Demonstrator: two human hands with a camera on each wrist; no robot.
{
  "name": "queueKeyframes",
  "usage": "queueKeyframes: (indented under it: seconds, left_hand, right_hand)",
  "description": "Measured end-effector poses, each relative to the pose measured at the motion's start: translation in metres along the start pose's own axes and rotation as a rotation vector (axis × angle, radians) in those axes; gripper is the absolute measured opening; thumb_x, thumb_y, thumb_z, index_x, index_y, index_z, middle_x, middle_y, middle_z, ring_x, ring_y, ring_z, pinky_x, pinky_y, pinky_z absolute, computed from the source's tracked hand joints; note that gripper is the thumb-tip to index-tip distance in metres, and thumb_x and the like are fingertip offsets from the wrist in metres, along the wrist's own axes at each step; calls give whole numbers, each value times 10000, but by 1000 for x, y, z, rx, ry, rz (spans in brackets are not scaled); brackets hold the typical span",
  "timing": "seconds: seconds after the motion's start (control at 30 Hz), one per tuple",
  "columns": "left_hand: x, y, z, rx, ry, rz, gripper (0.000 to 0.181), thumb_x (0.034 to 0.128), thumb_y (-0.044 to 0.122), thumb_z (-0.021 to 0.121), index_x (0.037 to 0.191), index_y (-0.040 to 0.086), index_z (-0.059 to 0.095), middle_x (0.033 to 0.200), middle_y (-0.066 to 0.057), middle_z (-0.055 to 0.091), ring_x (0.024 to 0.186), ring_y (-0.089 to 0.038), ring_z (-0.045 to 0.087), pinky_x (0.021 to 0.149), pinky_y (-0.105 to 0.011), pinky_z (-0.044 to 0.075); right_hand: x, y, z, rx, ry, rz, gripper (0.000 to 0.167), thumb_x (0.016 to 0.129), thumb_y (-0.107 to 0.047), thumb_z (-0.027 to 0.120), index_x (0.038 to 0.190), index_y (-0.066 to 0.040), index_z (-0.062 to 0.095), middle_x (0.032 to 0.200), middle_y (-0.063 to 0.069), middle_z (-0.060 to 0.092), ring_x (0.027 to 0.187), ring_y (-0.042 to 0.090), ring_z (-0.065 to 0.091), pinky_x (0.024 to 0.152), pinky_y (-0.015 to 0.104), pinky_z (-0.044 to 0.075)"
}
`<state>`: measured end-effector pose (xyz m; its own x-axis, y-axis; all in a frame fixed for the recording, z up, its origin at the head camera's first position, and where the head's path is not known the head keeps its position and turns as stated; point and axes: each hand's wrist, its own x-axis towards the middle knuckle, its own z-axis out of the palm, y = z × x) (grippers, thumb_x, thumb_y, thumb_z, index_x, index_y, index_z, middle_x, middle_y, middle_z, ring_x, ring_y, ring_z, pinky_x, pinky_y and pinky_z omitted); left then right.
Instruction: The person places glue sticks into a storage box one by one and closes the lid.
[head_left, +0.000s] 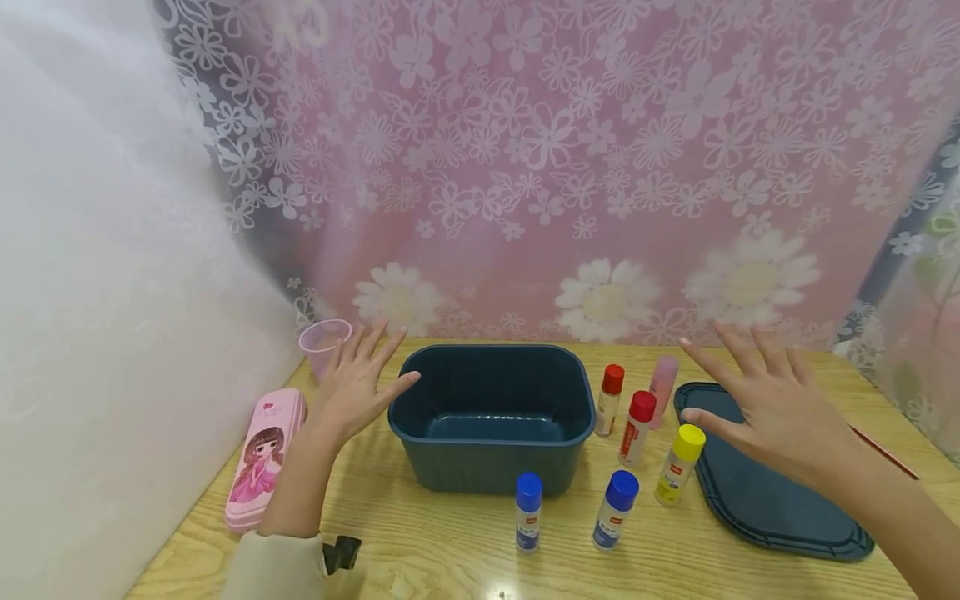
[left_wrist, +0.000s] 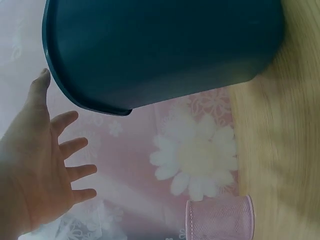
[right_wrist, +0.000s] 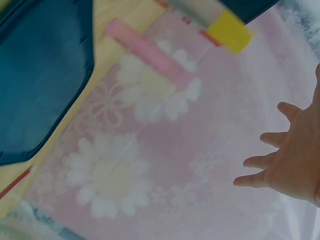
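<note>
A dark teal plastic bin (head_left: 491,467), open at the top, stands on the wooden table. At its left rim my left hand (head_left: 352,392) hovers with spread fingers and holds nothing; in the left wrist view its thumb appears close to the bin (left_wrist: 165,45). My right hand (head_left: 780,417), fingers also spread, hangs above the dark lid (head_left: 765,492). Between bin and lid stand small bottles: two red-capped ones (head_left: 636,429), a yellow-capped one (head_left: 678,467) and a pink one (head_left: 663,392). Two blue-capped bottles (head_left: 528,512) stand in front.
A pink pencil case (head_left: 262,467) with a doll picture lies at the left, beside my left forearm. Behind that hand stands a pink mesh cup (left_wrist: 220,220). A thin red pencil-like stick (head_left: 885,452) lies past the lid. Flowered curtains (head_left: 525,167) hang behind the table.
</note>
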<state>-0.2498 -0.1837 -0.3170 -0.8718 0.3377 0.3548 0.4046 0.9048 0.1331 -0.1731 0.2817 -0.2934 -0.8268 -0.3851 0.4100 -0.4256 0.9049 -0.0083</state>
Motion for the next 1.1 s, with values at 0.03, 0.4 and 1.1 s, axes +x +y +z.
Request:
queueKeyframes:
  seconds: [0.03, 0.4, 1.1]
  left_hand:
    - [0, 0, 1, -23, 0, -1, 729, 887, 633, 362, 1476, 229, 216, 1519, -71, 103, 1366, -315, 34, 1066, -500, 23]
    - [-6, -2, 11, -343, -34, -75, 693, 881, 609, 422, 1468, 304, 215, 1495, -55, 199, 1321, -348, 220, 975, -606, 229]
    - [-13, -10, 27, -520, -54, -48, 548, 930, 327, 544, 1418, 153, 365, 1387, -122, 400, 1269, -303, 346, 986, -533, 285]
  right_hand:
    - [1, -5, 0, 4, 12, -13, 826, 819, -507, 611, 1481, -288, 167, 1518, 124, 36, 1334, 429, -46, 992, 608, -94]
    - [3, -64, 4, 117, 66, -147, 806, 814, -496, 622, 1472, -252, 226, 1525, 65, 48, 1349, 391, 19, 1030, 579, -14]
    - [4, -147, 37, 472, 120, -234, 689, 815, -410, 666, 1411, -226, 372, 1457, -10, 291, 1277, 265, 342, 828, 486, 459]
